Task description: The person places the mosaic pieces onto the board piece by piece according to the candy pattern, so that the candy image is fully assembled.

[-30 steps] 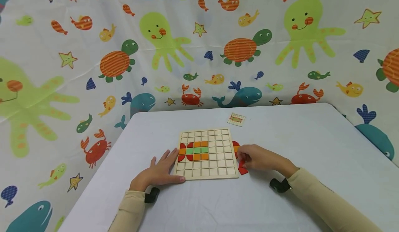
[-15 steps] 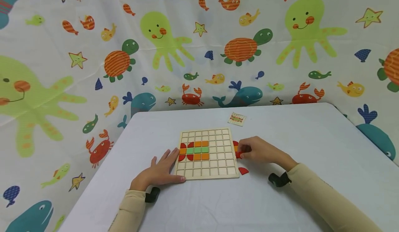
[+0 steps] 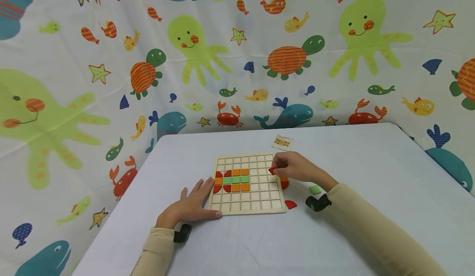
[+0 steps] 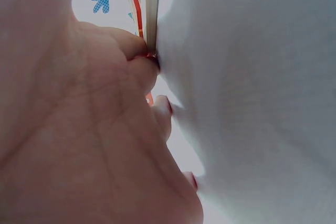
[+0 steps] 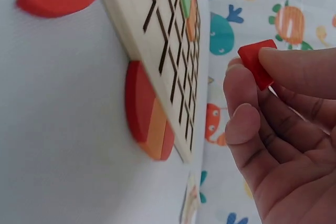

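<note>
My right hand (image 3: 298,167) pinches a small red tile (image 3: 272,171) between thumb and fingers, held above the right part of the wooden grid board (image 3: 230,206). The same red tile (image 5: 257,61) shows in the right wrist view, clear of the board. Spread along the board's left side, my left hand (image 3: 193,204) touches its edge with the fingers and its lower corner with the thumb. In the grid's left half sit green tiles (image 3: 235,179), orange tiles (image 3: 235,188) and red rounded tiles (image 3: 227,188).
Against the board's right edge lie red and orange tiles (image 3: 284,181). A red quarter-circle tile (image 3: 290,204) lies near its lower right corner. A green square (image 3: 314,190) rests under the right forearm. Behind the board lies a small pattern card (image 3: 283,142).
My right hand has picked up a red tile beside the board and moved up and left over its right edge. A green square has come into view. The left hand stays put.
</note>
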A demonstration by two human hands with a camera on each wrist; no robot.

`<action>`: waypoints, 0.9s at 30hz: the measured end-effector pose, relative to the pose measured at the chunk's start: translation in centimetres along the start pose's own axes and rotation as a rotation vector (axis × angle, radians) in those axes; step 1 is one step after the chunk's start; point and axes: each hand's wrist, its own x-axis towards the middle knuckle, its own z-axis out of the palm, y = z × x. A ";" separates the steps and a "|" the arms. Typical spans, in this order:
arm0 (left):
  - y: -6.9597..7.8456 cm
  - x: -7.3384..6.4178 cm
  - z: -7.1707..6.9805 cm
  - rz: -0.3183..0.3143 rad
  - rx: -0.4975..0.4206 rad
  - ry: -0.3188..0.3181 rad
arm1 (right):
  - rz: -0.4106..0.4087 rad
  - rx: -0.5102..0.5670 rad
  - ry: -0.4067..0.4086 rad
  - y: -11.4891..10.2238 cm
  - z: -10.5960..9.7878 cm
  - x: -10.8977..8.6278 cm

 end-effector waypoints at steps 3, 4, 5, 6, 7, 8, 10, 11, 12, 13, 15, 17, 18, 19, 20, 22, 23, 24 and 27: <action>-0.1 0.0 0.0 0.001 0.003 -0.004 | 0.011 0.008 0.030 -0.3 0.3 0.9; 0.0 0.0 0.0 0.002 0.004 -0.007 | 0.014 0.009 0.041 -0.4 0.4 1.3; 0.0 0.0 -0.1 0.004 0.004 -0.009 | 0.015 0.006 0.051 -0.5 0.5 1.5; 0.0 0.0 -0.1 0.005 0.004 -0.013 | 0.016 0.009 0.059 -0.6 0.6 1.8; 0.1 0.0 -0.2 0.005 0.004 -0.017 | 0.017 0.012 0.066 -0.7 0.8 2.1; 0.1 -0.1 -0.2 0.007 0.003 -0.021 | 0.018 0.014 0.073 -0.7 0.9 2.3; 0.1 -0.1 -0.3 0.011 0.001 -0.022 | 0.025 0.024 0.089 -0.9 1.1 2.8; 0.1 0.0 -0.3 0.010 0.001 -0.024 | 0.032 0.025 0.098 -1.0 1.2 3.0; 0.1 0.0 -0.3 0.009 0.003 -0.024 | 0.039 0.029 0.108 -1.1 1.4 3.2; 0.1 0.0 -0.3 0.009 0.004 -0.025 | 0.046 0.032 0.116 -1.2 1.5 3.3; 0.0 0.2 -0.3 0.010 0.007 -0.025 | 0.069 0.042 0.129 -1.3 1.7 3.7; -0.1 0.2 -0.3 0.010 0.008 -0.026 | 0.093 0.050 0.127 -1.4 1.8 4.1; -0.1 0.2 -0.3 0.012 0.009 -0.025 | 0.104 0.057 0.123 -1.4 1.9 4.4; -0.1 0.2 -0.3 0.013 0.007 -0.025 | 0.116 0.063 0.116 -1.5 2.0 4.6; -0.2 0.2 -0.3 0.016 0.005 -0.024 | 0.125 0.068 0.108 -1.5 2.1 4.8; -0.2 0.2 -0.4 0.018 0.004 -0.023 | 0.135 0.069 0.089 -1.6 2.2 5.3; -0.2 0.2 -0.4 0.016 0.005 -0.024 | 0.139 0.070 0.079 -1.6 2.3 5.5; -0.2 0.2 -0.4 0.016 0.005 -0.023 | 0.138 0.071 0.069 -1.6 2.4 5.7; -0.2 0.2 -0.5 0.015 0.009 -0.024 | 0.137 0.060 0.043 -1.5 2.7 6.4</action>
